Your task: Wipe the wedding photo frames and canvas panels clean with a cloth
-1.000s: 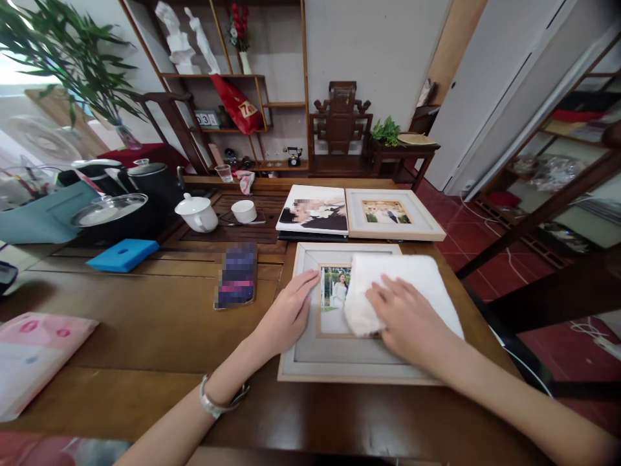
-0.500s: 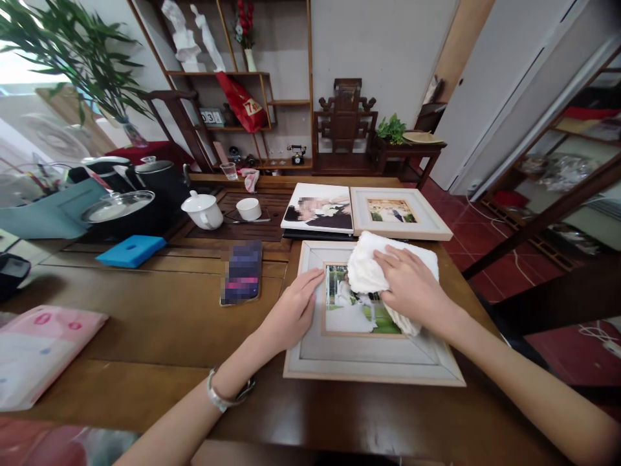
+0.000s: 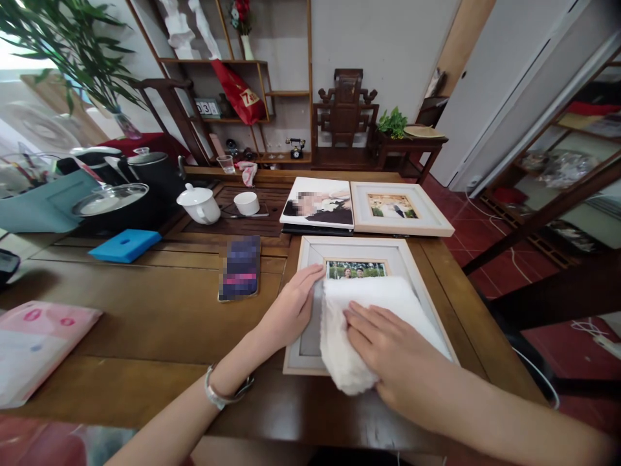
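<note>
A pale wooden picture frame (image 3: 356,247) lies flat near the table's front edge, with a photo (image 3: 358,269) behind its wide light border. Fingers outstretched, my left hand (image 3: 294,303) rests on the frame's left side. My right hand (image 3: 388,346) presses a folded white towel (image 3: 342,343) onto the lower part of the frame. The towel covers most of the photo and hangs a little over the bottom edge; only the photo's top strip shows.
Behind the frame lie a white photo panel (image 3: 317,206) and another framed photo (image 3: 400,207). To the left are a phone (image 3: 240,266), a blue block (image 3: 126,246), a lidded white cup (image 3: 198,204), a small white bowl (image 3: 246,203) and a pink-and-white packet (image 3: 41,346).
My right hand has slid the towel down and toward me, from the photo's upper right to the frame's lower edge. My left hand has stayed on the left side.
</note>
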The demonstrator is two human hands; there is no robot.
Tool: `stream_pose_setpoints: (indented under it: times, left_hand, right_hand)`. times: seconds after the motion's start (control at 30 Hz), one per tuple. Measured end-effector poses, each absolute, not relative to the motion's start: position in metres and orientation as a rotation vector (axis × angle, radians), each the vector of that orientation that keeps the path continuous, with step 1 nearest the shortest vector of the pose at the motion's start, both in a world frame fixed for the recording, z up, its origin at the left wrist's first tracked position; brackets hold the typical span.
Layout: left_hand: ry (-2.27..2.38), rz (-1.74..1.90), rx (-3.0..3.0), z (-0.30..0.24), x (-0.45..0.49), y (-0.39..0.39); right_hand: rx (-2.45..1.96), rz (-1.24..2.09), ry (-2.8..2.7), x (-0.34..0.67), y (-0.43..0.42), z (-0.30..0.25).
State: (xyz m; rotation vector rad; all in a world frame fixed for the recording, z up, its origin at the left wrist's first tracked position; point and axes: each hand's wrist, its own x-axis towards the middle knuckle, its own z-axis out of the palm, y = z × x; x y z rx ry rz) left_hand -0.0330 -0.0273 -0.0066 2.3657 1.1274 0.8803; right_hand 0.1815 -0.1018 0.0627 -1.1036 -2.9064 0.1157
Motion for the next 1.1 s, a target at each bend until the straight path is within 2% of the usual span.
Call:
stream_pose_setpoints:
  times: [0.1, 0.33, 0.5, 0.8, 0.9, 1.1]
  left_hand:
    - [1.137, 0.877, 2.352, -0.006, -0.032, -0.028]
    - [1.163, 0.844, 2.34, -0.004, -0.031, -0.027]
    - [1.163, 0.847, 2.326, -0.005, -0.032, -0.028]
    - [1.172, 0.838, 2.32, -0.004, -0.031, -0.026]
    - [1.163, 0.84, 2.33, -0.003, -0.032, -0.026]
    - [1.165, 0.824, 2.329, -0.001, -0.033, -0.027]
  right_hand:
    - [-1.228, 0.116, -2.891, 0.213, -0.103, 0.071]
    - [-1.72, -0.35, -2.594, 0.257, -0.034, 0.06]
    - [-1.635, -0.285, -2.601, 0.263, -0.016, 0.046]
    - [-1.198, -0.134, -2.816, 0.23, -0.139, 0.076]
    - [-1.275, -0.138, -2.751, 0.23, -0.127, 0.065]
    - [-1.474, -0.269, -2.625, 0.261, -0.042, 0.041]
